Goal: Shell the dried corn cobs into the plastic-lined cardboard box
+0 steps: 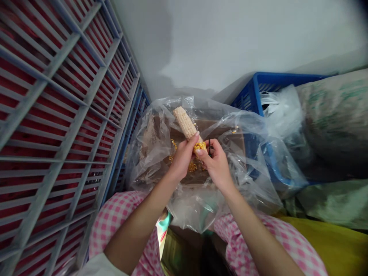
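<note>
A corn cob is held at a slant over a box lined with clear plastic. Its upper length is bare of kernels, while yellow kernels still cover the lower end. My left hand is closed around the cob's left side, thumb along it. From the right, my right hand grips the lower end, its thumb pressed on the kernels. A thin dark strip shows by my right fingers; I cannot tell what it is. Loose corn kernels lie in the lined box below.
Tall slatted crates with red contents stand close on my left. At right, a blue crate holds white plastic bags and a large sack. A pale wall rises behind. Yellow material lies at the lower right.
</note>
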`<state>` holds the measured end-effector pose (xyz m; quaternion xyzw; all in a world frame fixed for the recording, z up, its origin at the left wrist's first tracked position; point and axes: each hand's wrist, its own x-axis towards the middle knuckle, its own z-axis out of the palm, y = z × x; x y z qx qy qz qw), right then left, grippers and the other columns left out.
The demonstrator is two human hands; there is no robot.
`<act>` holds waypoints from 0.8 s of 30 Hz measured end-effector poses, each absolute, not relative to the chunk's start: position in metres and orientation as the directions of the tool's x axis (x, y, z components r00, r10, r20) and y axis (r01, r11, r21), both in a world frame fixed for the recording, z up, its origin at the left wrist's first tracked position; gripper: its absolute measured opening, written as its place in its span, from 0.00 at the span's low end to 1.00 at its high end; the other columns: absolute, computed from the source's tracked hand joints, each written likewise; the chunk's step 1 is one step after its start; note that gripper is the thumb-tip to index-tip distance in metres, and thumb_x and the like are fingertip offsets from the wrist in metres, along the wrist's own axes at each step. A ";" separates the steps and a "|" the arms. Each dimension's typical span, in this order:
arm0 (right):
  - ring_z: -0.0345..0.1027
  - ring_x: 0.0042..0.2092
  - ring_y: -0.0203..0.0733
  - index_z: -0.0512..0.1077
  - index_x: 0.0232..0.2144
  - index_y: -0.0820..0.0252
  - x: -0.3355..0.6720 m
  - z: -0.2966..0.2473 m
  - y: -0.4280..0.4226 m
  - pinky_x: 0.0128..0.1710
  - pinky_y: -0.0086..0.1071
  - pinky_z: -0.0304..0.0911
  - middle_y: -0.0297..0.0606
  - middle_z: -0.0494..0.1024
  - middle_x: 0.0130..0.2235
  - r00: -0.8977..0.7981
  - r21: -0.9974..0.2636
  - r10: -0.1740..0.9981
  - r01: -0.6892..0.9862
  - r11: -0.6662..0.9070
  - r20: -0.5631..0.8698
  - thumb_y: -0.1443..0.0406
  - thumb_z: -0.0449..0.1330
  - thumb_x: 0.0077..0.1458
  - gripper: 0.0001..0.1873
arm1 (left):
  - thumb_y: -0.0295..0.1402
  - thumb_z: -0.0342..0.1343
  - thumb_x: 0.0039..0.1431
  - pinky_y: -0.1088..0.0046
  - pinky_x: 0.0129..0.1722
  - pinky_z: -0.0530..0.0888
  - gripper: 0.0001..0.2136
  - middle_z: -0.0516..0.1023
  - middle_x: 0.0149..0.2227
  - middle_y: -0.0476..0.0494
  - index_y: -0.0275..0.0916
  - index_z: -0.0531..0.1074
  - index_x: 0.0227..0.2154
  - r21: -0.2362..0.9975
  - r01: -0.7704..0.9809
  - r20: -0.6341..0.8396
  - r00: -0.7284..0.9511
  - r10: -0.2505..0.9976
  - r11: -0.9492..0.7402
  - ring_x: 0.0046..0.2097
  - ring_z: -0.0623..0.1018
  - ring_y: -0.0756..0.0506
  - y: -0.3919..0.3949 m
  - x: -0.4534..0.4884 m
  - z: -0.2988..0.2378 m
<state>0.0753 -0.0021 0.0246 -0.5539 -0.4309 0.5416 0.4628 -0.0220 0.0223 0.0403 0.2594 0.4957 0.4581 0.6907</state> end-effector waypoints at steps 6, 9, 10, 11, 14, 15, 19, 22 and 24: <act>0.45 0.16 0.26 0.57 0.29 0.54 0.074 0.031 -0.002 0.13 0.21 0.42 0.22 0.58 0.19 0.023 -0.911 0.945 -0.273 -0.309 -0.327 0.51 0.60 0.46 0.19 | 0.55 0.49 0.50 0.69 0.37 0.72 0.24 0.77 0.32 0.41 0.35 0.72 0.32 0.745 -0.409 -0.506 0.169 0.846 0.527 0.39 0.76 0.44 0.026 -0.025 0.036; 0.43 0.15 0.25 0.56 0.27 0.54 0.077 0.034 0.000 0.12 0.20 0.38 0.21 0.57 0.18 0.008 -0.850 0.931 -0.410 -0.331 -0.366 0.50 0.59 0.47 0.18 | 0.49 0.56 0.47 0.71 0.39 0.71 0.20 0.77 0.33 0.42 0.35 0.73 0.32 0.797 -0.368 -0.426 0.220 0.878 0.479 0.39 0.76 0.44 0.025 -0.023 0.040; 0.42 0.15 0.25 0.56 0.26 0.54 0.078 0.036 0.001 0.12 0.19 0.38 0.21 0.57 0.18 -0.008 -0.829 0.927 -0.445 -0.339 -0.375 0.51 0.59 0.48 0.19 | 0.46 0.59 0.45 0.72 0.39 0.71 0.18 0.77 0.33 0.43 0.35 0.72 0.31 0.822 -0.352 -0.399 0.206 0.894 0.448 0.39 0.76 0.45 0.024 -0.022 0.041; 0.42 0.15 0.25 0.55 0.26 0.55 0.078 0.037 0.001 0.12 0.19 0.37 0.21 0.57 0.18 -0.026 -0.808 0.922 -0.473 -0.352 -0.386 0.51 0.59 0.47 0.19 | 0.45 0.60 0.44 0.72 0.39 0.70 0.17 0.77 0.33 0.44 0.34 0.72 0.31 0.843 -0.340 -0.378 0.178 0.909 0.417 0.38 0.75 0.45 0.024 -0.021 0.042; 0.42 0.15 0.24 0.56 0.25 0.56 0.078 0.039 0.002 0.11 0.18 0.37 0.21 0.57 0.17 -0.061 -0.758 0.901 -0.518 -0.396 -0.429 0.51 0.61 0.46 0.20 | 0.46 0.59 0.46 0.72 0.39 0.70 0.17 0.77 0.31 0.45 0.34 0.72 0.29 0.868 -0.336 -0.357 0.091 0.930 0.366 0.37 0.75 0.46 0.023 -0.020 0.040; 0.43 0.15 0.24 0.56 0.26 0.56 0.078 0.039 0.002 0.11 0.18 0.37 0.21 0.57 0.18 -0.066 -0.746 0.894 -0.526 -0.409 -0.443 0.51 0.61 0.45 0.20 | 0.47 0.57 0.47 0.71 0.39 0.71 0.18 0.77 0.31 0.45 0.34 0.71 0.29 0.866 -0.342 -0.362 0.076 0.929 0.365 0.37 0.75 0.46 0.024 -0.020 0.038; 0.43 0.15 0.23 0.58 0.26 0.58 0.077 0.041 0.001 0.11 0.17 0.37 0.22 0.58 0.19 -0.085 -0.711 0.878 -0.551 -0.436 -0.472 0.49 0.61 0.45 0.21 | 0.50 0.51 0.52 0.68 0.40 0.71 0.20 0.78 0.33 0.41 0.35 0.72 0.31 0.849 -0.341 -0.406 0.069 0.911 0.404 0.41 0.76 0.43 0.024 -0.020 0.034; 0.42 0.15 0.23 0.59 0.27 0.58 0.079 0.042 0.001 0.11 0.17 0.37 0.22 0.57 0.18 -0.103 -0.706 0.879 -0.554 -0.440 -0.466 0.49 0.60 0.45 0.21 | 0.52 0.48 0.53 0.67 0.44 0.70 0.23 0.77 0.38 0.40 0.37 0.73 0.35 0.857 -0.303 -0.429 0.027 0.903 0.417 0.47 0.74 0.41 0.024 -0.020 0.031; 0.43 0.15 0.23 0.57 0.26 0.57 0.080 0.042 0.001 0.11 0.17 0.37 0.21 0.57 0.17 -0.090 -0.731 0.892 -0.541 -0.417 -0.442 0.49 0.60 0.45 0.21 | 0.53 0.46 0.53 0.67 0.47 0.68 0.24 0.76 0.42 0.40 0.38 0.73 0.37 0.882 -0.272 -0.406 -0.021 0.913 0.386 0.52 0.70 0.41 0.024 -0.021 0.030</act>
